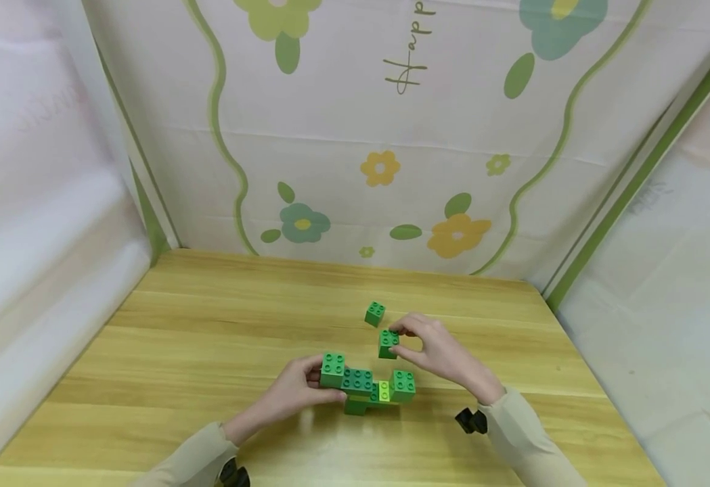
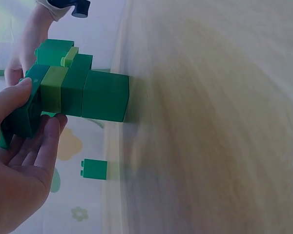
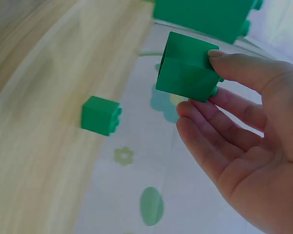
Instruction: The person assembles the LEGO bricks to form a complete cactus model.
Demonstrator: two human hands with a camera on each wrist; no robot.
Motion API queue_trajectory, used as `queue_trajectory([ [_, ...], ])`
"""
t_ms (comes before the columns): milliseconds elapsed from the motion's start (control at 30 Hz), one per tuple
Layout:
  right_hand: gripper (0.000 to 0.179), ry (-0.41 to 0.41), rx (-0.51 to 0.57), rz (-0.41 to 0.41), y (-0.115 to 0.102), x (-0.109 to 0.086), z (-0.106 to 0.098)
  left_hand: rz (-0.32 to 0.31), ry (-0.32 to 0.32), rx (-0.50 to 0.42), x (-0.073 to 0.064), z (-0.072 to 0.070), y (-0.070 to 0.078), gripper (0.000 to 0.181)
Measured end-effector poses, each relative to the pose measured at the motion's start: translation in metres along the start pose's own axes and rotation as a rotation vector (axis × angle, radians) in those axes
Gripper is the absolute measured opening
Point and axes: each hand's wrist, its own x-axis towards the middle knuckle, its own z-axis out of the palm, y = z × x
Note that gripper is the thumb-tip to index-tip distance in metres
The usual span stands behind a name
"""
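Note:
My left hand (image 1: 294, 389) grips the left end of a built block model (image 1: 357, 380), thumb on the near side and fingers behind. The model joins several dark green, bright green and lime building blocks, with raised bright green blocks at both ends. In the left wrist view, the thumb and fingers hold the model (image 2: 72, 92) from two sides. Behind the model, my right hand (image 1: 430, 345) pinches a bright green square building block (image 1: 388, 346) between thumb and fingertips, studs up. The right wrist view shows this block (image 3: 188, 68) at the fingertips, its hollow underside partly visible.
Another green square block (image 1: 375, 312) stands on the wooden table (image 1: 239, 318), just beyond the right hand. White fabric walls (image 1: 330, 135) with printed flowers enclose the table at the back and both sides.

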Motion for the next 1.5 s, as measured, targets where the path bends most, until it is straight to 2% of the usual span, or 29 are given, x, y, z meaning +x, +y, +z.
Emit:
queue_trajectory([
  [300, 0.029, 0.031, -0.028, -0.1, -0.02, 0.003, -0.01, 0.009, -0.004, -0.003, 0.001, 0.0, -0.001, 0.056],
  [567, 0.029, 0.029, -0.027, -0.141, -0.037, 0.005, -0.014, 0.022, -0.004, -0.002, 0.0, -0.001, -0.001, 0.057],
  [867, 0.029, 0.027, 0.014, -0.19, -0.047, 0.002, -0.011, 0.03, -0.003, 0.009, -0.001, 0.0, 0.001, 0.059],
  [1267, 0.026, 0.02, 0.057, -0.203, -0.056, 0.003, -0.005, 0.033, 0.001, 0.004, 0.0, 0.0, -0.001, 0.057],
  [1500, 0.026, -0.012, 0.067, -0.195, -0.058, 0.003, -0.001, 0.046, 0.003, 0.002, 0.0, 0.0, -0.001, 0.055],
])
